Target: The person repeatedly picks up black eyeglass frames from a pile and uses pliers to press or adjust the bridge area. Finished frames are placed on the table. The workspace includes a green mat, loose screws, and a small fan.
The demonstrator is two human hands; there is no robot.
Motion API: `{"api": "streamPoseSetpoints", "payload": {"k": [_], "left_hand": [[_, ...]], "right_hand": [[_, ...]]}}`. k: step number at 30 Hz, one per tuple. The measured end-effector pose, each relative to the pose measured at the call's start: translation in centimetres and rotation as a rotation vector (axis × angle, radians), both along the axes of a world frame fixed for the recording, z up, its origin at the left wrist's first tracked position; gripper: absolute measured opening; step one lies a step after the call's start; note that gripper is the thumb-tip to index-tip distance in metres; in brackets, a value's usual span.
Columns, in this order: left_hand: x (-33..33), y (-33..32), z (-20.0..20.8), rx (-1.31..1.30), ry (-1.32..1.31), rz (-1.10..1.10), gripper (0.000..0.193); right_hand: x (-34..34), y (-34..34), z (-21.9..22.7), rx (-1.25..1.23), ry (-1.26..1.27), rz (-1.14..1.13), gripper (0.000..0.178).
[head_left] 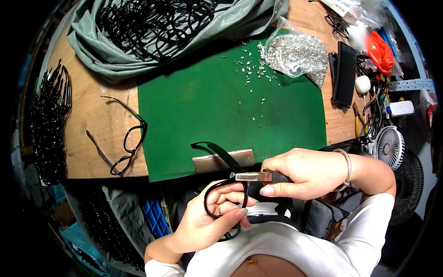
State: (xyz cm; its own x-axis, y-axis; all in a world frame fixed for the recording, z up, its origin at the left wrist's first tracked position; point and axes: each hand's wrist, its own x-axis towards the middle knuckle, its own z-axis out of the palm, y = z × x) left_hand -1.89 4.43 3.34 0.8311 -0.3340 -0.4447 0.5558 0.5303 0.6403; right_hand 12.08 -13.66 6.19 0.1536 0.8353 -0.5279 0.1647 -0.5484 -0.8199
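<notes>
Closest to me, my left hand point(207, 221) is curled around a black frame point(225, 203), fingers through and over one rim, holding it just below the surface point(97, 124) edge, near my chest. Right beside it, my right hand point(307, 173) is closed on a tool point(258, 176) with a dark grip and a flat metal head; the head touches the frame at its top. One black temple point(217, 151) of the frame rises over the near edge of the green mat point(207, 97), crossing a small metal block point(207, 162) that sits at that edge.

Going left to right across the surface: a dense row of black frames point(48, 120) lies at the far left rim. Next to it, a single pair of glasses point(127, 138) rests open on bare wood, just touching the mat's left side. Behind, a grey cloth point(115, 51) holds a tangled heap of more frames point(152, 23). Small pale parts point(251, 69) are scattered on the mat's far half, near a clear bag point(295, 53) of the same bits. Further right stand a black case point(345, 74), an orange bag point(379, 51) and a small white fan point(389, 145), off the surface's right end
</notes>
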Motion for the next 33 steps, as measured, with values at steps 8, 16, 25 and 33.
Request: {"api": "streamPoseSetpoints", "payload": {"k": [8,16,25,33], "left_hand": [[0.2,-0.8,0.3,-0.008,-0.001,0.045,0.041],[1.4,-0.3,1.1,0.017,-0.014,0.001,0.043],[3.9,5.6,-2.4,0.997,-0.291,0.14,0.031],[4.7,13.8,-5.1,2.15,-0.376,-0.057,0.024]], "right_hand": [[-1.3,-0.3,-0.3,-0.04,-0.347,-0.068,0.035],[1.0,-1.7,-4.2,-0.017,-0.343,-0.213,0.034],[0.5,-1.1,-5.6,0.028,-0.358,-0.352,0.023],[0.8,-0.1,-5.2,0.114,-0.334,-0.335,0.023]]}}
